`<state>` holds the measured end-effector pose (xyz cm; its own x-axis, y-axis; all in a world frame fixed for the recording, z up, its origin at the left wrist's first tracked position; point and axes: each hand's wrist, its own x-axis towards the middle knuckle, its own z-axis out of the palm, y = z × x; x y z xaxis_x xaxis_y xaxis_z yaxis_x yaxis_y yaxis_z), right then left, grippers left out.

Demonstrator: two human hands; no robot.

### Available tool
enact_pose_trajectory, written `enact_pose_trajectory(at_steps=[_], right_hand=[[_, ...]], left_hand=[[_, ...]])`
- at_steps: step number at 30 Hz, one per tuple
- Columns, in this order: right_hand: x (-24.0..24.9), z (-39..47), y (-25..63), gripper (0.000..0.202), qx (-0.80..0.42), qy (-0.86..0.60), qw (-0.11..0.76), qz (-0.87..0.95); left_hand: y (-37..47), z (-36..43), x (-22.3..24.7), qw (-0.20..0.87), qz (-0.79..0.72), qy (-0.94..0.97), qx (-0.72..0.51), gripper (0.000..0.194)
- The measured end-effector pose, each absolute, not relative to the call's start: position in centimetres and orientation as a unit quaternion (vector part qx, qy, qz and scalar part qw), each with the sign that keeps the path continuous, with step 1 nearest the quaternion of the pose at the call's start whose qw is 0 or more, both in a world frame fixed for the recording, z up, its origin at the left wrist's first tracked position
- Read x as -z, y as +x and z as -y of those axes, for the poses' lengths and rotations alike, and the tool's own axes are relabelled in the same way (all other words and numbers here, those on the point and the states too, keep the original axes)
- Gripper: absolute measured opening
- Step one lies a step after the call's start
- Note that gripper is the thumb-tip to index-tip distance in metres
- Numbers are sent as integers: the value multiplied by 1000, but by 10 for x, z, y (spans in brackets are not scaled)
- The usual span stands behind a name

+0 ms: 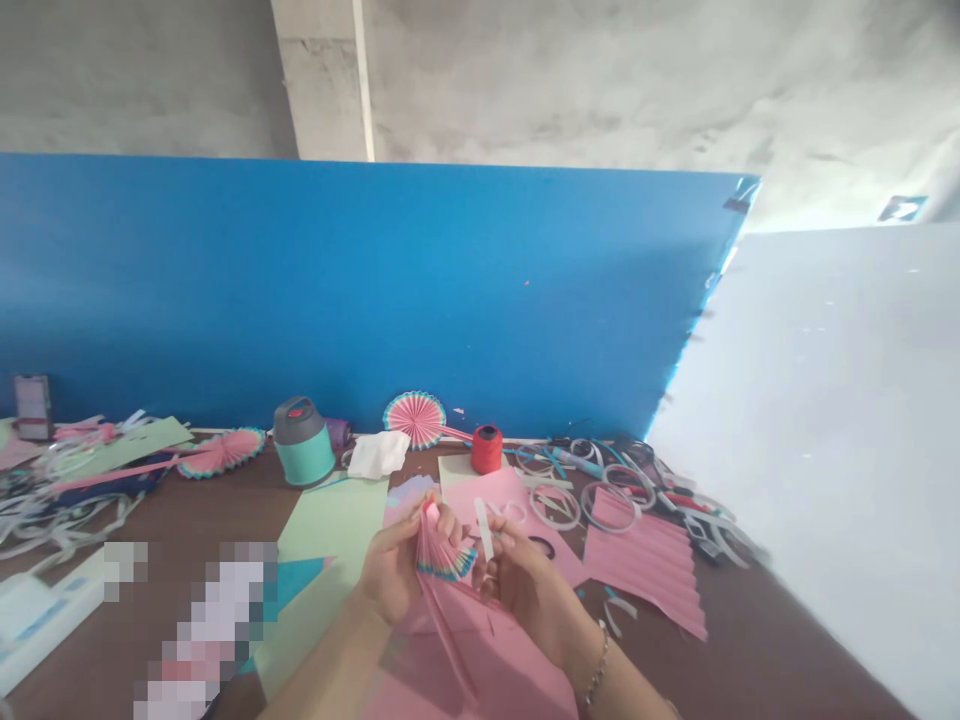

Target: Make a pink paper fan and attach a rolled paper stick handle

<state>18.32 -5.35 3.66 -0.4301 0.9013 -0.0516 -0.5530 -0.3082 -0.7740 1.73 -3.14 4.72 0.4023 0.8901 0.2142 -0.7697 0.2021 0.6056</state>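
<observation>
My left hand (394, 565) is closed around a pink pleated paper fan (444, 555) with a blue-green edge, partly spread open. From the fan a long pink paper strip (450, 640) hangs down toward me. Just to the right, my right hand (525, 575) pinches a short white strip (484, 528) between thumb and fingers, held upright near the fan's edge. Whether the strip touches the fan I cannot tell. Under both hands lie pink paper sheets (420, 690).
A red thread spool (487, 450), a teal lidded container (303, 445) and a finished round fan (415, 418) stand at the back. Clear rings (555, 507) and pleated pink paper (641, 560) lie right; another fan (221, 453) lies left. A blue partition (375, 300) rises behind.
</observation>
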Motion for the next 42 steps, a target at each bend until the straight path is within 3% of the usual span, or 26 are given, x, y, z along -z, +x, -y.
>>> enact_pose_trajectory(at_steps=[7,14,18,22,27,31,34,36,42], right_hand=[[-57,57,166,35,-722,-383,436,376],[-39,50,148,41,-760,-401,412,302],[-31,50,137,52,-704,-454,442,322],[-31,53,132,58,-655,-491,461,343],[-29,50,137,60,-618,-485,478,393],[-26,40,152,51,-493,-519,553,427],[-34,38,158,31,-395,-486,614,480],[-46,43,156,26,-423,-443,615,497],[-64,56,145,25,-669,-353,502,418]], left_hand=[[15,28,-36,779,-99,326,-526,20],[16,26,-32,762,-129,278,-571,19],[22,24,-25,761,-134,255,-581,16],[31,24,-20,733,-166,261,-606,31],[27,24,-23,665,-311,370,-570,37],[20,22,-31,571,-397,432,-574,33],[21,23,-37,577,-367,443,-579,33],[24,26,-39,584,-341,439,-591,36],[32,33,-36,638,-329,360,-596,39]])
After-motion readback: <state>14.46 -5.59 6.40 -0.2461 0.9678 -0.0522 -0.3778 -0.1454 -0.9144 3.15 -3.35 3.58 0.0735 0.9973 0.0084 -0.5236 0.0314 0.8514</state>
